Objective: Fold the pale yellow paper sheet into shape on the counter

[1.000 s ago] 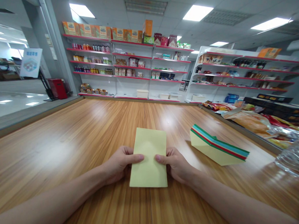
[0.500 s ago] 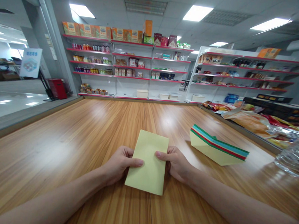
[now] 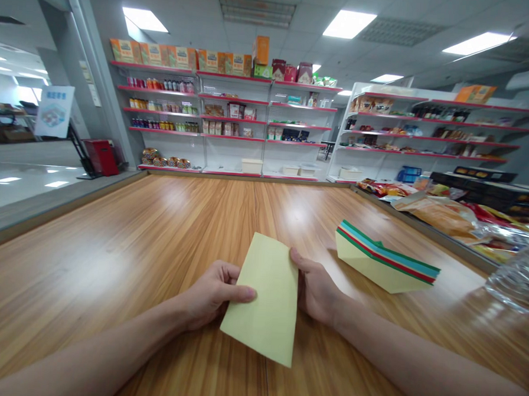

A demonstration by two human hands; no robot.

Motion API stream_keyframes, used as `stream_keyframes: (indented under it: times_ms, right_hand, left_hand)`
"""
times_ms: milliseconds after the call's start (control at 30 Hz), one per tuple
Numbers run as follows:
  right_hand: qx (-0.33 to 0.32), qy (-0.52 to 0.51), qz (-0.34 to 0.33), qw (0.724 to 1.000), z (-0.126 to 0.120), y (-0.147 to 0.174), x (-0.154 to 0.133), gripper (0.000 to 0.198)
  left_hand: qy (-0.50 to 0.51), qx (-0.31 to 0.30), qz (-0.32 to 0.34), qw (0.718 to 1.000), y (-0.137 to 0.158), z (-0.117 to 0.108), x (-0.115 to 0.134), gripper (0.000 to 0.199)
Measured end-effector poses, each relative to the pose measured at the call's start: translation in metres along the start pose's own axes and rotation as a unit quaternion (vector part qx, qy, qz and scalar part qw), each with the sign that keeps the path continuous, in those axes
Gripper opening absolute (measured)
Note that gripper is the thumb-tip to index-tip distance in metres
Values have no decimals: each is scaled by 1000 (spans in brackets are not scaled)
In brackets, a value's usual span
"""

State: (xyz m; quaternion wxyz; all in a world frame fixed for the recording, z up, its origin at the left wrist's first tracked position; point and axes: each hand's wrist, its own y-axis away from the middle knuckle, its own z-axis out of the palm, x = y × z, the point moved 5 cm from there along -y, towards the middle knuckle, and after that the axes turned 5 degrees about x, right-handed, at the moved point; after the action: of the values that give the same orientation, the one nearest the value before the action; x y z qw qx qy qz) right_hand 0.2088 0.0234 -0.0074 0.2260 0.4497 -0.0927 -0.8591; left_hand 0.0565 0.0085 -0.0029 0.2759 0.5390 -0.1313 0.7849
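Note:
A pale yellow sheet of paper, apparently folded, is held above the table between my two hands. My left hand grips its left edge, thumb flat on the front and fingers behind. At the upper right edge, my right hand pinches the paper, its thumb at the rim and the other fingers mostly hidden behind. The sheet bows slightly, with its lower right corner toward me. To the right stands a folded paper boat, pale yellow below with green, blue, white and red stripes along its top.
The wooden table has a raised edge. At right lie snack packets, dark boxes and a clear plastic bottle. Stocked shelves stand beyond the table, and a sign stands at left.
My right thumb has slid from the paper's face up to its right edge. The sheet has tilted and bent, its lower right corner dropping nearer to me. The boat has not moved.

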Motion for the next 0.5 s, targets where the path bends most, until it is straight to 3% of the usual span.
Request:
stream_keyframes:
  times_ms: [200, 367, 433, 500]
  right_hand:
    - [42, 0, -58, 997, -13, -10, -8, 44]
    - [-13, 50, -43, 998, -7, -8, -9, 50]
    - [-23, 85, -110, 990, -1, 2, -15, 51]
    - [-31, 153, -259, 953, 8, 21, -27, 49]
  left_hand:
    - [-64, -4, -10, 998, 2, 2, 1, 26]
    - [-112, 78, 67, 988, 1, 1, 6, 24]
    - [-115, 112, 96, 982, 0, -2, 8, 23]
    - [-103, 149, 124, 976, -1, -7, 10, 22]
